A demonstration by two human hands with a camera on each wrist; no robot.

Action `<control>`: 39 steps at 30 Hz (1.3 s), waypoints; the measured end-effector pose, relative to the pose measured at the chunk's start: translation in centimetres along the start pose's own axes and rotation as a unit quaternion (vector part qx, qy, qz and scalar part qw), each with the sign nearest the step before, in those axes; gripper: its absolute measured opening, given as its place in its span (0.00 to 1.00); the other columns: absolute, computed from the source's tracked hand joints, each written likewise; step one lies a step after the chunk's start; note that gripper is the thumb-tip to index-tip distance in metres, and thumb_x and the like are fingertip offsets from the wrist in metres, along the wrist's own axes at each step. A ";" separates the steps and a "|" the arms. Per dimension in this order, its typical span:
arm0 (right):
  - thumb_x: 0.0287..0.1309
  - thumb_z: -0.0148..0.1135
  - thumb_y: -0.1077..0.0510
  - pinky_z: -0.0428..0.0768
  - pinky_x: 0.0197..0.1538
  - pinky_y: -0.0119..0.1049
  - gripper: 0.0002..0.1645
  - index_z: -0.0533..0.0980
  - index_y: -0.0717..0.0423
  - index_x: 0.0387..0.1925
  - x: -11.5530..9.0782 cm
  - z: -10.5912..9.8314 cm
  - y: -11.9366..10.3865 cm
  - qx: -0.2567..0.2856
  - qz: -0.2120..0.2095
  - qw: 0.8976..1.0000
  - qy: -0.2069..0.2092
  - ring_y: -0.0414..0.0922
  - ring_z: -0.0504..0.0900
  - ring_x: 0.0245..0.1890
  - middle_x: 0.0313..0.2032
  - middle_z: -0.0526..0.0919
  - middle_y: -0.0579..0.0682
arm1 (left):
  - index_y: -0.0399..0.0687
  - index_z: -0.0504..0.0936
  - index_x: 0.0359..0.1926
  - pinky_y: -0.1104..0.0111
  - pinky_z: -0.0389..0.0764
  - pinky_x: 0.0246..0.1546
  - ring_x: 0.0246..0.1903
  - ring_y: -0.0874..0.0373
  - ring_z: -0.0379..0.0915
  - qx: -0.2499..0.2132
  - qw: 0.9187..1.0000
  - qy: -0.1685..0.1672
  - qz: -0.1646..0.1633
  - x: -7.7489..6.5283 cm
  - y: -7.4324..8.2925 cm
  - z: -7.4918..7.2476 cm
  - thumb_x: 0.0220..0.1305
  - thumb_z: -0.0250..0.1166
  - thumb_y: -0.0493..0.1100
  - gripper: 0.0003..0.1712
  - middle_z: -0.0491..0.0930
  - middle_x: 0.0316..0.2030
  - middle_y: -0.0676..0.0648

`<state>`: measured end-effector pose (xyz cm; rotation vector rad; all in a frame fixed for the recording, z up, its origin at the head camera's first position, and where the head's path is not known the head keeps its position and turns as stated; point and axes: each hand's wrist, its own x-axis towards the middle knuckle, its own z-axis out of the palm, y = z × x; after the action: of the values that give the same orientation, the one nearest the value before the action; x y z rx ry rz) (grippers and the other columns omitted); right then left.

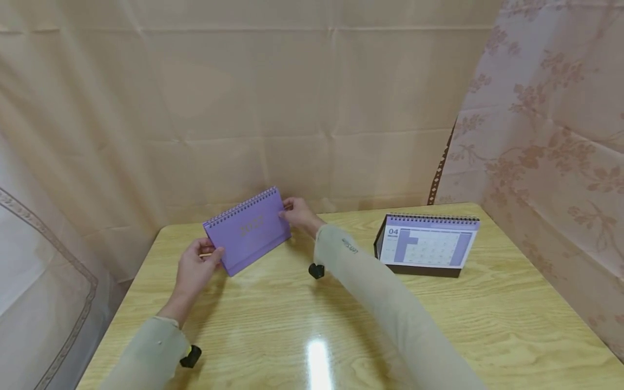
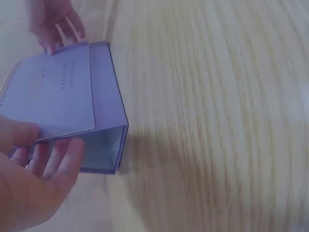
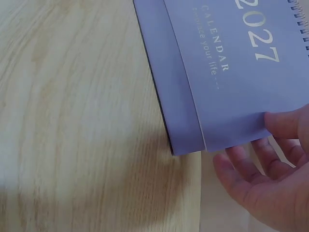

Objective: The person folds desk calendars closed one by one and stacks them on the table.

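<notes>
A spiral-bound purple calendar is at the far left part of the table; whether it rests there or is slightly lifted cannot be told. The left hand, half closed, pinches its left edge; the right hand, likewise half closed, pinches its right edge. A white calendar, showing 04, stands at the table's far right part.

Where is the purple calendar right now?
In the head view, the purple calendar is left of centre, toward the back edge of the table, held between the left hand and right hand; the black-based calendar stands farther right.
</notes>
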<state>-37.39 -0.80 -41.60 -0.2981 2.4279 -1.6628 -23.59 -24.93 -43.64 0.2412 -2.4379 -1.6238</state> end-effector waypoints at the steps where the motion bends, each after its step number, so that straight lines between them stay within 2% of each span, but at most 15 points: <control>1: 0.67 0.61 0.68 0.81 0.50 0.38 0.18 0.75 0.71 0.57 0.0 0.0 0.1 -0.004 -0.004 1.000 0.004 0.52 0.79 0.48 0.52 0.80 0.63 | 0.29 0.71 0.55 0.69 0.85 0.35 0.35 0.55 0.82 0.019 1.000 -0.003 0.006 0.0 0.0 0.0 0.70 0.64 0.35 0.19 0.78 0.45 0.35; 4: 0.66 0.62 0.68 0.80 0.53 0.38 0.18 0.76 0.71 0.56 0.0 0.1 0.3 -0.017 -0.014 1.000 0.019 0.53 0.80 0.50 0.51 0.81 0.63 | 0.30 0.73 0.54 0.72 0.82 0.33 0.37 0.49 0.82 0.083 0.996 -0.012 0.025 -0.1 -0.3 -0.2 0.69 0.64 0.35 0.18 0.80 0.46 0.33; 7: 0.66 0.64 0.67 0.80 0.53 0.37 0.18 0.77 0.71 0.55 -0.2 0.2 0.6 -0.021 -0.019 0.999 0.025 0.53 0.81 0.49 0.49 0.82 0.63 | 0.30 0.75 0.50 0.73 0.78 0.30 0.35 0.51 0.80 0.133 0.990 -0.023 0.032 -0.2 -0.7 -0.3 0.68 0.65 0.37 0.15 0.82 0.43 0.34; 12: 0.67 0.65 0.65 0.81 0.45 0.34 0.16 0.78 0.71 0.52 -0.6 0.1 0.8 -0.020 -0.024 0.999 0.022 0.49 0.80 0.42 0.46 0.83 0.63 | 0.31 0.77 0.46 0.69 0.76 0.26 0.31 0.56 0.78 0.171 0.984 -0.052 0.016 -0.4 -1.0 -0.5 0.70 0.64 0.41 0.14 0.82 0.39 0.37; 14: 0.67 0.64 0.64 0.80 0.43 0.33 0.15 0.79 0.70 0.52 -0.8 0.0 0.8 -0.016 -0.016 1.000 0.018 0.47 0.79 0.41 0.45 0.83 0.62 | 0.32 0.77 0.46 0.67 0.77 0.28 0.34 0.52 0.79 0.180 0.982 -0.059 0.014 -0.4 -1.0 -0.6 0.71 0.63 0.42 0.15 0.82 0.40 0.37; 17: 0.69 0.63 0.62 0.80 0.42 0.33 0.15 0.78 0.67 0.52 -1.1 -0.2 0.8 -0.011 -0.003 1.000 0.009 0.45 0.78 0.41 0.45 0.82 0.59 | 0.31 0.77 0.48 0.60 0.80 0.36 0.40 0.45 0.80 0.194 0.979 -0.063 0.019 -0.3 -0.9 -0.8 0.72 0.62 0.43 0.16 0.82 0.43 0.35; 20: 0.69 0.63 0.62 0.80 0.43 0.33 0.14 0.78 0.67 0.51 -1.5 -0.4 0.5 -0.014 -0.011 1.000 0.003 0.46 0.79 0.42 0.45 0.82 0.58 | 0.31 0.77 0.50 0.52 0.80 0.46 0.46 0.40 0.79 0.194 0.979 -0.063 0.021 -0.1 -0.8 -1.1 0.72 0.62 0.44 0.18 0.82 0.45 0.34; 23: 0.69 0.62 0.63 0.81 0.47 0.35 0.14 0.78 0.68 0.51 -1.9 -0.8 0.3 -0.014 -0.023 1.000 0.000 0.48 0.80 0.45 0.47 0.82 0.59 | 0.29 0.77 0.52 0.51 0.79 0.49 0.47 0.39 0.80 0.188 0.980 -0.058 0.028 0.0 -0.5 -1.3 0.72 0.62 0.43 0.19 0.83 0.45 0.33; 27: 0.68 0.61 0.65 0.79 0.56 0.39 0.15 0.77 0.70 0.52 -2.5 -1.3 0.0 0.001 -0.036 0.999 0.003 0.53 0.80 0.53 0.52 0.81 0.63 | 0.29 0.77 0.53 0.63 0.82 0.43 0.43 0.44 0.83 0.167 0.984 -0.049 0.039 0.1 -0.1 -1.3 0.71 0.63 0.42 0.19 0.83 0.44 0.35; 30: 0.68 0.61 0.65 0.77 0.61 0.42 0.15 0.76 0.71 0.52 -3.1 -1.7 -0.1 0.019 -0.034 0.999 0.007 0.56 0.78 0.59 0.57 0.79 0.64 | 0.28 0.77 0.54 0.74 0.79 0.35 0.38 0.47 0.84 0.142 0.988 -0.041 0.047 0.2 0.2 -1.2 0.71 0.63 0.40 0.19 0.83 0.43 0.35; 36: 0.71 0.57 0.63 0.73 0.64 0.45 0.16 0.73 0.70 0.55 -5.3 -2.5 -0.1 0.038 -0.037 0.999 -0.005 0.55 0.76 0.60 0.55 0.78 0.62 | 0.28 0.74 0.61 0.76 0.78 0.34 0.43 0.42 0.83 0.114 0.991 -0.042 0.063 -0.4 1.4 -1.4 0.74 0.61 0.42 0.23 0.82 0.48 0.32; 39: 0.73 0.56 0.60 0.72 0.64 0.49 0.17 0.72 0.66 0.57 -7.0 -3.7 -0.2 0.032 -0.036 0.999 -0.015 0.52 0.76 0.57 0.56 0.77 0.60 | 0.28 0.73 0.64 0.75 0.78 0.33 0.43 0.43 0.82 0.108 0.990 -0.048 0.076 -0.9 2.4 -1.3 0.75 0.61 0.42 0.25 0.81 0.49 0.32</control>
<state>-31.60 4.36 -39.78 -0.4014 2.3643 -1.7486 -22.48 -24.94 -41.06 0.0076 -2.6337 -1.3405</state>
